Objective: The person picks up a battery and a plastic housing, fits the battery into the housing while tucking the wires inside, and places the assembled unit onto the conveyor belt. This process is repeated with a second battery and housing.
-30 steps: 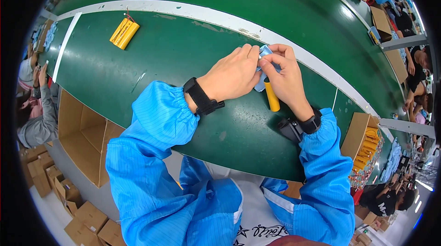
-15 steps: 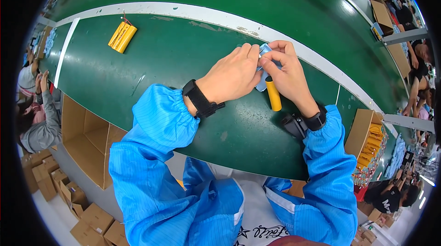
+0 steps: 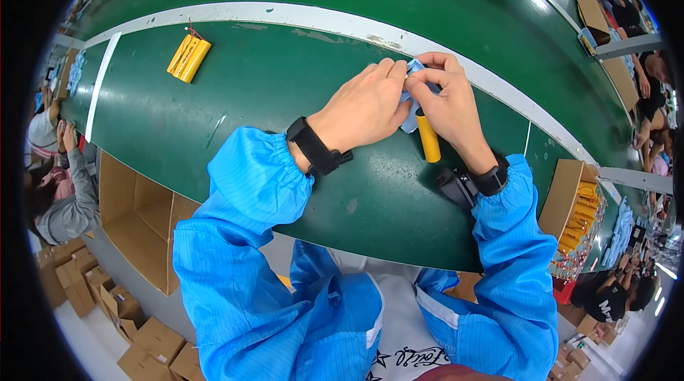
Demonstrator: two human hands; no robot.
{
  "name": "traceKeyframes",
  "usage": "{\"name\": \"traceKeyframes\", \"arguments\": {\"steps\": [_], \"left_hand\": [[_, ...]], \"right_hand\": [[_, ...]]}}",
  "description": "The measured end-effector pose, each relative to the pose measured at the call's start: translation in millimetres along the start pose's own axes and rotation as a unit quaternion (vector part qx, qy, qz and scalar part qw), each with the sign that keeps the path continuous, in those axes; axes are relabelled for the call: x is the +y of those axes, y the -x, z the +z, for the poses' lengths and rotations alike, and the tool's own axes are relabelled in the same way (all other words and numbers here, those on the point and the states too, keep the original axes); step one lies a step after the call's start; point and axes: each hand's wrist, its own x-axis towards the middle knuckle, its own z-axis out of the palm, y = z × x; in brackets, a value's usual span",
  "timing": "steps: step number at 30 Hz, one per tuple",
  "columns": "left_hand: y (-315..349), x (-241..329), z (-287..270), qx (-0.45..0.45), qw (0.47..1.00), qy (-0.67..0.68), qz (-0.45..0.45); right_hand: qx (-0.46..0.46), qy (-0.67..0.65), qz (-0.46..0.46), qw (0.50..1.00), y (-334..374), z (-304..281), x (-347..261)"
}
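Note:
A light-blue, shiny piece, mostly covered by my fingers, is held over the green bench near its white rail. My left hand is closed on its left side, knuckles up. From the right, my right hand pinches at its upper part with thumb and forefinger. Just what the fingertips grip is hidden. Directly under my right palm is a yellow cylindrical battery with a black end; whether it touches the hand I cannot tell. A yellow battery pack with thin wires lies at the far left of the bench.
On the right stands a cardboard box filled with yellow battery packs and wires. An open carton sits below the bench's left edge. A white rail separates the bench from a green belt. Other people work at both sides.
Both hands have shifted slightly up and right with the light-blue piece, their grip much the same. The yellow cylinder appears slightly higher and further right.

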Motion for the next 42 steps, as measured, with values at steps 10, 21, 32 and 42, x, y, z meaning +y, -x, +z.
{"name": "traceKeyframes", "arguments": {"steps": [10,21,32,42], "left_hand": [[6.4,1.8,0.7,0.012,0.999,-0.021,-0.031],[13.3,27.3,5.5,-0.005,0.993,-0.115,-0.017],[16.3,32.6,8.9,0.0,0.983,-0.181,-0.032],[15.1,33.1,5.1,-0.044,0.991,-0.115,-0.06]], "right_hand": [[-0.017,-0.057,0.157,0.986,65.9,-28.7,-18.2],[0.126,0.289,-0.074,0.946,58.7,-44.1,-2.7],[-0.009,0.146,-0.032,0.989,66.9,-37.5,-20.8],[0.139,0.002,-0.068,0.988,54.7,1.1,-22.2]]}}
